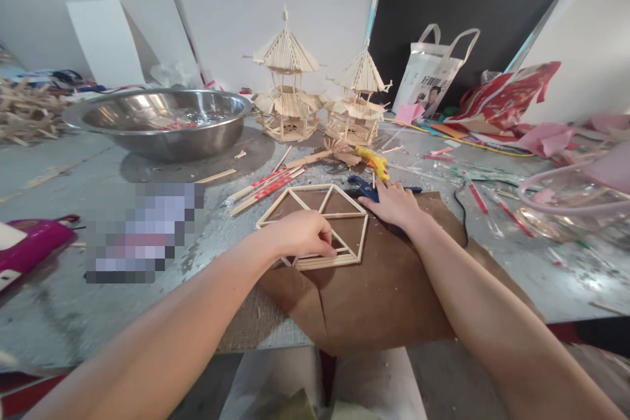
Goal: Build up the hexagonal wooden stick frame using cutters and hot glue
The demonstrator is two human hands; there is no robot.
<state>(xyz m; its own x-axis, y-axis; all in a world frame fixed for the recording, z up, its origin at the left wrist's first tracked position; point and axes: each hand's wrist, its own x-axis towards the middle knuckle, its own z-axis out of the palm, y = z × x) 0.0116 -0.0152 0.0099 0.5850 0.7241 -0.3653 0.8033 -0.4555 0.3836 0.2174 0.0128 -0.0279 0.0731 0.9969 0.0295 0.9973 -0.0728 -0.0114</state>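
A hexagonal frame of thin wooden sticks [365, 236] with spokes lies on a brown sheet [384, 295]. My left hand [308, 234] is over the frame's lower middle, fingers curled and pressed together at a stick near the front side; what they pinch is too small to make out. My right hand [394, 202] rests with fingers spread beside a dark blue tool [365, 189], right of the frame. Just beyond its fingertips is a yellow glue gun [373, 161]. Loose sticks with red wrappers [275, 185] lie behind the frame.
Two stick pagodas [288, 105] stand at the back, a steel basin [167, 141] to their left. A pixelated item [147, 233] and a magenta device [37, 249] lie at left. A white bag [426, 79], scraps and a black cable [460, 210] are at right.
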